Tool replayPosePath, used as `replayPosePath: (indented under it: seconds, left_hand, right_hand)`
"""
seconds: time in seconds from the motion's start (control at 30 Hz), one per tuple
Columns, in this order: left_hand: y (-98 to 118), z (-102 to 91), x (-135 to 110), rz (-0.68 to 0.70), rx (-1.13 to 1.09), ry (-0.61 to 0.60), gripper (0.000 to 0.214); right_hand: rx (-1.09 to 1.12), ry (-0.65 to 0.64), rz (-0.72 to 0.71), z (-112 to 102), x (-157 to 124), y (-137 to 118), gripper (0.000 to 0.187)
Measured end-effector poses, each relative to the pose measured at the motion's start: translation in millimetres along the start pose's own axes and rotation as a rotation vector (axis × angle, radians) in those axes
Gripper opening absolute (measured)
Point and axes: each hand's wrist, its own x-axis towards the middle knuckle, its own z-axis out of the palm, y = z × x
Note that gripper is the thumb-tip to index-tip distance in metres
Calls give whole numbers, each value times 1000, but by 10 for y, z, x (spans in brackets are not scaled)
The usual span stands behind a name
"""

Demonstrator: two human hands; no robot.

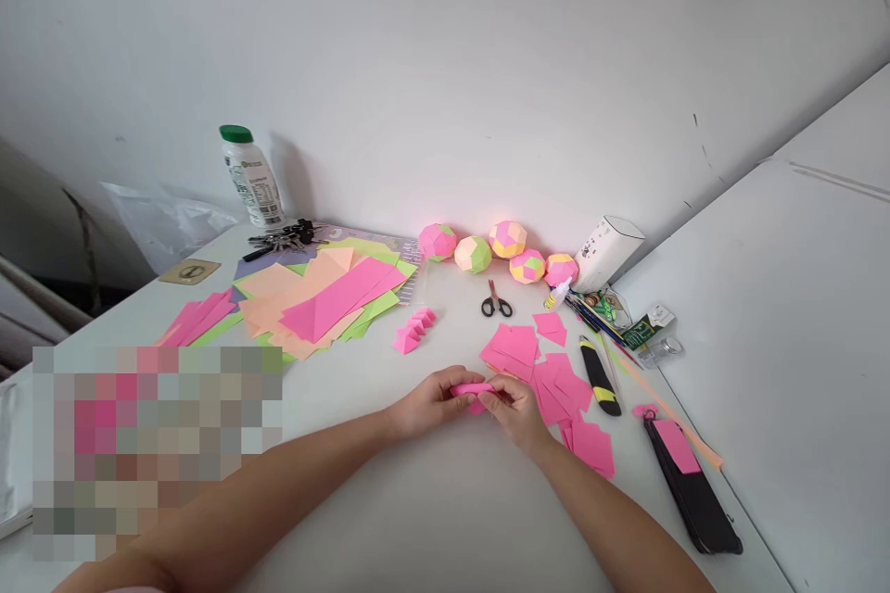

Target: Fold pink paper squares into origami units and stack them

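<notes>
Between both hands is a pink paper piece [473, 388], partly folded, held over the table's front middle. My left hand [435, 403] pinches its left end, thumb in front and fingers behind. At the other end my right hand [518, 408] grips it between thumb and fingers. Their fingers hide much of the paper, so its exact fold cannot be made out. Several pink paper squares [511, 347] lie spread just beyond and right of my right hand. Left of these squares stands a short row of folded pink paper units [414, 331].
Finished paper balls [473, 254] line the wall behind scissors [496, 304]. Coloured sheets [340, 296], keys [285, 239] and a white bottle [251, 181] are at left. To the right lie a utility knife [600, 377], a black pouch [695, 491] and pens [604, 324].
</notes>
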Motion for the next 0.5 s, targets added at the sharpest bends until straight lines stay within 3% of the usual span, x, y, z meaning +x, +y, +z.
replayPosePath:
  seconds: [0.17, 0.5]
  left_hand:
    - [7, 13, 0, 5, 23, 20, 30]
    - [43, 49, -4, 25, 128, 58, 30]
  right_hand:
    - [156, 37, 123, 12, -24, 60, 23]
    - [192, 51, 123, -7, 7, 130, 20]
